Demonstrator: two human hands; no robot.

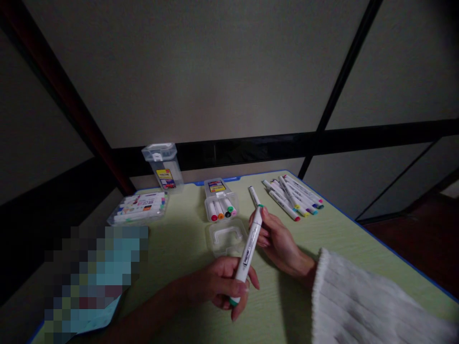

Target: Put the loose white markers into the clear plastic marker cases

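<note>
Containers, as I see them through the head camera: one open clear box [215, 187], on its side, markers inside with red, orange, black, green and pink ends showing; one flat clear case [118, 217], filled with markers; one upright clear box [168, 162], lidded, contents too dim for me to tell. One clear lid [219, 242] with handle, before the open box.

Others: a heap of loose markers [292, 198], right; a pixelated teal item [124, 260], left.

One white marker [250, 251], green-ended, above the table [172, 241], partly covering the lid; left hand [229, 286] fingers clamped on its near end, right hand [278, 239] fingers closed about its far end.
</note>
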